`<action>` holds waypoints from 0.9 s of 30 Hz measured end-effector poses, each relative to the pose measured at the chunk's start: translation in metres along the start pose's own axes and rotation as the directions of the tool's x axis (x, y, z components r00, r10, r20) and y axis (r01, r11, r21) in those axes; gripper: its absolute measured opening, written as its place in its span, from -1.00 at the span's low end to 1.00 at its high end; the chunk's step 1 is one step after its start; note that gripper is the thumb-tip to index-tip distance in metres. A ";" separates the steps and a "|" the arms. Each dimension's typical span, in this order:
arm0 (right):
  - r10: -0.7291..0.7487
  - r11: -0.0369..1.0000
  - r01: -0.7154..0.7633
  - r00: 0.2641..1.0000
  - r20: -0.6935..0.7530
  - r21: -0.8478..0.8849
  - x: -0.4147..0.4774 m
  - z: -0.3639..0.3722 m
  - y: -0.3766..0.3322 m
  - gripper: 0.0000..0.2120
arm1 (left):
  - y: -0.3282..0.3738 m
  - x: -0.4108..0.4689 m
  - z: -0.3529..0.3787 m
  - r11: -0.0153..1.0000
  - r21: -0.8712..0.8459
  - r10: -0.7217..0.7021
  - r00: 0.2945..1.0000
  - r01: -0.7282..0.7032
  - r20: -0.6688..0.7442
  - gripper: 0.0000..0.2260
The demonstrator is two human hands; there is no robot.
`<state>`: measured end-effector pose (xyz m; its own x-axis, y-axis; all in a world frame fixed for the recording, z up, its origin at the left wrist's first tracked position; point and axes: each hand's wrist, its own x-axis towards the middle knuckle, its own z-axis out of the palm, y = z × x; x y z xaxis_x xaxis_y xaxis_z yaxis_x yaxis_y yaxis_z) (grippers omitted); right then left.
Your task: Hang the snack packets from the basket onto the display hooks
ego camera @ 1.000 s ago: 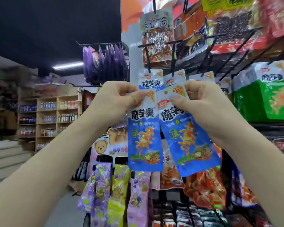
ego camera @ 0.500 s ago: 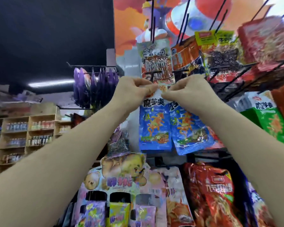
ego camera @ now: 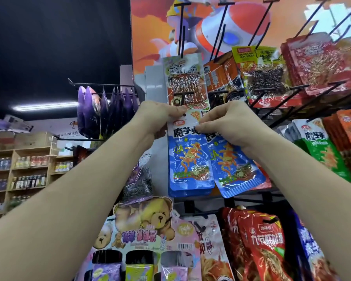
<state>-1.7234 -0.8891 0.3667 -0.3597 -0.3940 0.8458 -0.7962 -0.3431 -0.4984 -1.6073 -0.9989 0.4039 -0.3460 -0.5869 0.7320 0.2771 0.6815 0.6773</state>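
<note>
Snack packets in blue, two of them, were up at the middle row of the rack, side by side, their white headers overlapping. The left hand (ego camera: 160,118) pinched the top corner of the left packet (ego camera: 190,159) between thumb and fingers. The right hand (ego camera: 229,120) pinched the header of the right packet (ego camera: 236,169), which hung tilted, and its fingertips touched the left one's header too. Just above them a black display hook (ego camera: 183,97) stuck out with its crossbar end. A small dark spot showed at the left packet's top edge; hang hole or hook tip, I could not tell. More blue packets seemed to hang behind it. It looked like the threading step. Next, I judged, the hole needed lining up with a hook tip and the packet sliding back, then the tilted one squaring and threading likewise. The basket was out of sight.
</note>
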 end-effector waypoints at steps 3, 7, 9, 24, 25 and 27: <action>0.013 1.000 -0.013 1.000 0.011 0.015 0.002 0.001 0.000 -0.90 | -0.004 0.002 -0.002 0.993 0.094 0.067 0.998 -0.067 0.003 -0.76; 0.026 1.000 -0.026 0.999 0.037 0.001 0.005 -0.002 -0.001 -0.91 | -0.003 0.002 -0.001 0.994 0.097 0.048 0.999 -0.047 -0.001 -0.80; 0.040 0.999 -0.039 0.998 0.050 -0.018 0.005 -0.002 -0.002 -0.91 | -0.001 0.002 0.000 0.992 0.117 0.057 0.998 -0.055 -0.012 -0.87; -0.016 0.992 0.010 0.999 -0.040 -0.128 -0.001 0.007 0.024 -0.89 | -0.072 -0.025 -0.003 0.780 0.448 0.384 0.899 -0.437 0.209 -0.23; -0.030 0.991 0.025 0.999 -0.036 -0.133 -0.003 -0.004 0.023 -0.86 | -0.075 -0.022 -0.002 0.746 0.484 0.412 0.888 -0.457 0.204 -0.22; -0.089 0.993 0.083 0.993 -0.077 -0.081 -0.008 -0.024 0.017 -0.85 | -0.082 -0.018 -0.001 0.676 0.540 0.467 0.858 -0.502 0.213 -0.19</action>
<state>-1.7456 -0.8711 0.3557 -0.3238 -0.2952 0.8989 -0.8600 -0.3043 -0.4097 -1.6229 -1.0442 0.3355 -0.3584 -0.0923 0.9290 -0.1232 0.9911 0.0509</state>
